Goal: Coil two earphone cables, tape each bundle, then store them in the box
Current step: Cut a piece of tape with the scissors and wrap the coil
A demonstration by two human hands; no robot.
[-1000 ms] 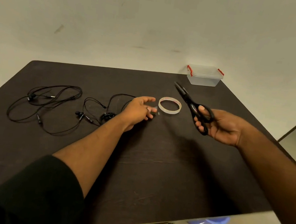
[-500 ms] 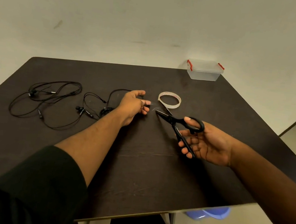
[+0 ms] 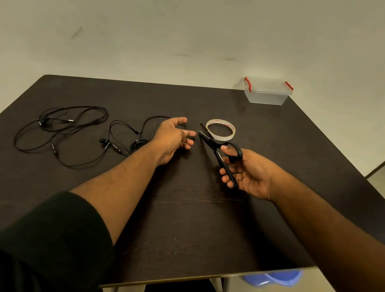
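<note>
Two black earphone cables lie uncoiled on the dark table (image 3: 201, 220): one (image 3: 61, 128) spread at the left, the other (image 3: 124, 137) beside it, partly behind my left forearm. My left hand (image 3: 175, 136) hovers right of them, thumb and fingers pinched on what looks like a clear tape strip, barely visible. The tape roll (image 3: 220, 130) lies flat just right of that hand. My right hand (image 3: 249, 173) grips black scissors (image 3: 219, 154) by the handles. Their blades are parted and point between my left fingertips and the roll. The clear box (image 3: 267, 92) with red clips stands at the far right corner, lid on.
A plain wall rises directly behind the table. The table's near edge runs below my forearms, with a blue basin (image 3: 274, 276) on the floor beneath it. A dark opening shows at the far right.
My right hand swung the scissors down and in from the right, opened the blades, and brought their tips next to my left fingertips and the roll. My left hand stayed almost in place.
</note>
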